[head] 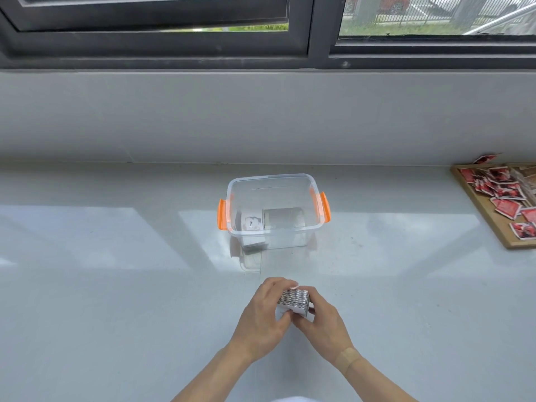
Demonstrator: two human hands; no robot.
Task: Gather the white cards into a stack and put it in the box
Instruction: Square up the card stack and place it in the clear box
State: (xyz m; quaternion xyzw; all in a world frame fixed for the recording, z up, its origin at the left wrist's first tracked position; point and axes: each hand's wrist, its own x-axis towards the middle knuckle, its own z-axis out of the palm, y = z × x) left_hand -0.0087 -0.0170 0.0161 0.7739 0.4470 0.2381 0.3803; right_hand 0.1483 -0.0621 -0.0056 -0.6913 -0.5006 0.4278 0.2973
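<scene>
A thick stack of white cards (294, 300) stands on edge on the pale counter, squeezed between both hands. My left hand (262, 317) grips its left side and my right hand (326, 322) grips its right side; fingers cover the lower part of the stack. Beyond it, further from me, sits a clear plastic box (314, 227) with orange side clips and no lid. Inside the box lie a white card (251, 221) printed with the word "love" and a second pale stack (282, 217) beside it.
A wooden tray (490, 220) holding several red and white packets sits at the right edge of the counter. A grey wall and a dark window frame rise behind the box.
</scene>
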